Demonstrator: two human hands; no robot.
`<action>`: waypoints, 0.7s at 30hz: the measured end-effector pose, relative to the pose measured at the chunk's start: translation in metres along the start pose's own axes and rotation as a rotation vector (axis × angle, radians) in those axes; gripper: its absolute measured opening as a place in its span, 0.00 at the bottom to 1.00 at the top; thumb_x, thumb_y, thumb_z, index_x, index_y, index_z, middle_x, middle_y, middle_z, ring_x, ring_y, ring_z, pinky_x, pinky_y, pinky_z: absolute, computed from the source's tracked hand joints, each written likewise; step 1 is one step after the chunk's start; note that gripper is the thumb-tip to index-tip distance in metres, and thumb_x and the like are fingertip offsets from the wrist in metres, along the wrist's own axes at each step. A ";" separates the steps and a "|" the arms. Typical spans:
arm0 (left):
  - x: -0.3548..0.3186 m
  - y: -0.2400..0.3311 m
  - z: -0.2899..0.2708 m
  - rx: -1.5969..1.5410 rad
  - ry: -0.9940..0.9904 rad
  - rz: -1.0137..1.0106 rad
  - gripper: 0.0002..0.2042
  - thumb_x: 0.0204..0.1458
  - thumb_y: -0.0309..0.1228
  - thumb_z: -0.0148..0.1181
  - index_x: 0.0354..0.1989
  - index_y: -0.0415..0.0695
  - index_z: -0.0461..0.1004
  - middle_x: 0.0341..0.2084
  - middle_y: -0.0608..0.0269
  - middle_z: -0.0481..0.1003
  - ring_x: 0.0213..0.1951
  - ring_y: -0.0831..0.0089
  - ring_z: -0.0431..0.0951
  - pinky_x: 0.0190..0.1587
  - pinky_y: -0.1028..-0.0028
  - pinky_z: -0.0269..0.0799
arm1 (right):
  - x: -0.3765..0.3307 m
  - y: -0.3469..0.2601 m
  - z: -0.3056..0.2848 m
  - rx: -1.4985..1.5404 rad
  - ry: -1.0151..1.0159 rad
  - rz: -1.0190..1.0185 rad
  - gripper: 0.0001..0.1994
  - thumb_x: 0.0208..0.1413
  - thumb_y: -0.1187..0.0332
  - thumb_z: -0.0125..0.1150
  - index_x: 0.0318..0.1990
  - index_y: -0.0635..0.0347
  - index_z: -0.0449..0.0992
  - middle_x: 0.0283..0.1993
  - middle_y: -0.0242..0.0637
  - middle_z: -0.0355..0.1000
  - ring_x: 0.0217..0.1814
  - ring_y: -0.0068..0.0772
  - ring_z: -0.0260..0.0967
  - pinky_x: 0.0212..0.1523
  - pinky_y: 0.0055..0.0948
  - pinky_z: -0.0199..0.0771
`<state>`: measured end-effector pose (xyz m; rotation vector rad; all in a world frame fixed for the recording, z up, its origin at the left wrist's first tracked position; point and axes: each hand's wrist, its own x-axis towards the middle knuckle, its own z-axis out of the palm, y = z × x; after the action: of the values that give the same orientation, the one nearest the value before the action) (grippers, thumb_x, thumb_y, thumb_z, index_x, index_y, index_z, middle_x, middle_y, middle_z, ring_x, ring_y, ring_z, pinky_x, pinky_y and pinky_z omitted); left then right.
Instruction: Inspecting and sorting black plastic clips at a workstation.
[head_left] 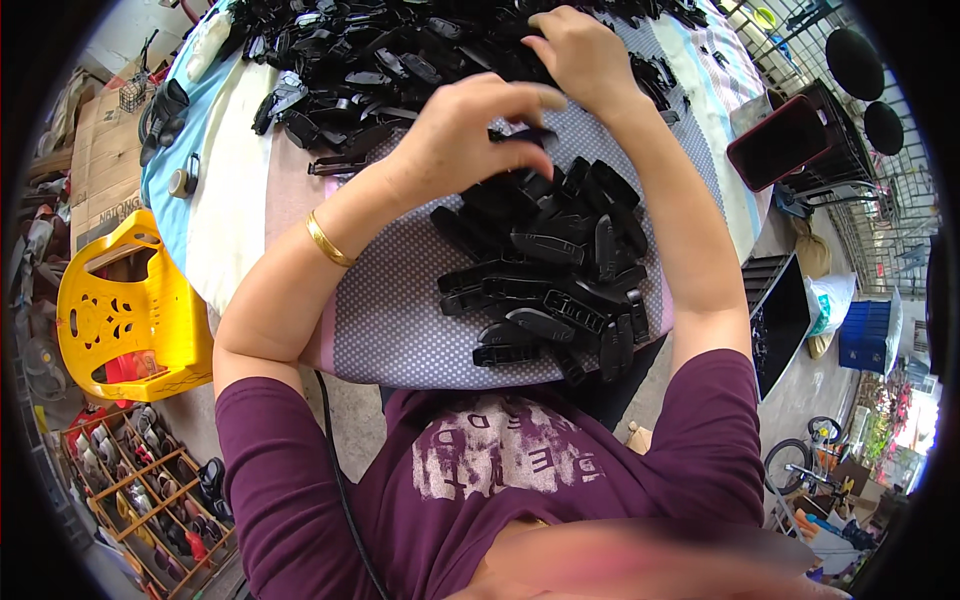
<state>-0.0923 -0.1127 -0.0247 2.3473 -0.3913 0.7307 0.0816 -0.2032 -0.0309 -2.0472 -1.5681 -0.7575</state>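
Note:
My left hand (pixel 455 140), with a gold bangle at its wrist, is closed on a small black plastic part (pixel 525 135) between thumb and fingers. It hovers over the far edge of a smaller heap of black plastic parts (pixel 548 250), which lies on the table close to my body. Farther off, my right hand (pixel 588 62) has its fingers curled at the edge of a large pile of similar black parts (pixel 380 50). What those fingers hold, if anything, is hidden among the dark pieces.
A patterned cloth (pixel 390 330) covers the round table. A yellow plastic chair (pixel 180 330) stands at the left. Toward the right are a dark red-edged phone (pixel 778 143) and a black bin (pixel 780 315). A black cable (pixel 335 450) hangs beside my left arm.

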 end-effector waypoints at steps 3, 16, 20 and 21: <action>-0.002 0.004 0.003 -0.116 -0.064 0.023 0.20 0.34 0.29 0.69 0.40 0.43 0.75 0.30 0.64 0.76 0.34 0.73 0.73 0.38 0.75 0.70 | 0.001 -0.007 -0.022 0.199 0.023 0.100 0.10 0.47 0.66 0.59 0.35 0.63 0.74 0.35 0.45 0.71 0.37 0.45 0.70 0.38 0.35 0.69; -0.001 -0.031 -0.005 -0.917 0.265 -0.448 0.17 0.51 0.27 0.57 0.51 0.42 0.68 0.40 0.65 0.74 0.39 0.79 0.73 0.46 0.81 0.67 | -0.024 -0.034 -0.047 1.200 -0.461 0.503 0.17 0.50 0.63 0.62 0.43 0.67 0.73 0.33 0.33 0.72 0.32 0.20 0.69 0.37 0.18 0.70; 0.001 -0.033 -0.010 -0.966 0.360 -0.506 0.17 0.54 0.26 0.52 0.54 0.44 0.65 0.43 0.61 0.72 0.46 0.72 0.72 0.52 0.77 0.65 | -0.023 -0.023 -0.054 0.863 -0.372 0.373 0.13 0.48 0.68 0.62 0.41 0.64 0.75 0.30 0.32 0.73 0.30 0.19 0.69 0.34 0.18 0.71; 0.000 -0.037 -0.011 -0.905 0.383 -0.559 0.18 0.52 0.21 0.50 0.53 0.41 0.65 0.40 0.62 0.72 0.41 0.75 0.72 0.48 0.78 0.67 | -0.021 -0.024 -0.059 0.917 -0.312 0.416 0.12 0.48 0.68 0.62 0.40 0.62 0.76 0.29 0.31 0.73 0.29 0.18 0.69 0.32 0.17 0.71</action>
<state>-0.0798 -0.0778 -0.0361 1.3221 0.1084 0.5420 0.0452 -0.2505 -0.0005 -1.6932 -1.2091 0.4051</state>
